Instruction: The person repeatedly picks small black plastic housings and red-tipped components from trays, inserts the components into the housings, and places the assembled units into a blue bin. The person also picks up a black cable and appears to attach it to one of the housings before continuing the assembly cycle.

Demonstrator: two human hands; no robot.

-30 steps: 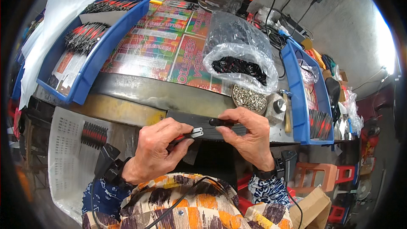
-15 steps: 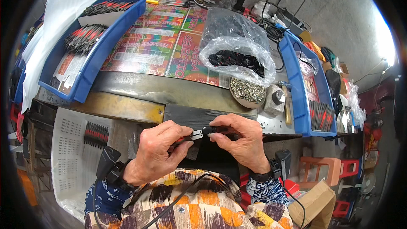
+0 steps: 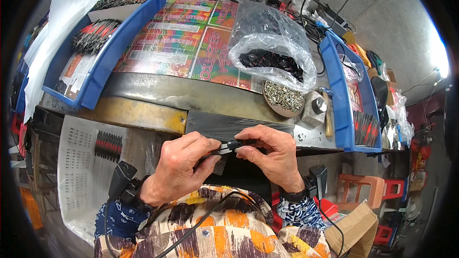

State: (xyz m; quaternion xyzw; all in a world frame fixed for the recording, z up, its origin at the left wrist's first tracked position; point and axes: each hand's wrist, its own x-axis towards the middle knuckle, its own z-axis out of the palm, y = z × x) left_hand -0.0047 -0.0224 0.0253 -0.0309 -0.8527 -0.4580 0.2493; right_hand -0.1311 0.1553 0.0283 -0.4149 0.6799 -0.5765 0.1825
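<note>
In front of the bench edge, my left hand is closed on a slim piece with two flat metal prongs. Most of that piece is hidden by the fingers. My right hand pinches a small black part between thumb and fingertips. The prong tips meet the black part; I cannot tell how deep they sit in it. Beyond my hands lie a bowl of small metal pins and a clear plastic bag holding many black pieces.
Blue trays with black-and-red pieces stand at left and right. A white plastic crate sits below the bench at left. Near the bowl are a metal block and a hammer. Cables run at the back right.
The black part in my right hand and the prongs in my left have come together. My head view has shifted slightly.
</note>
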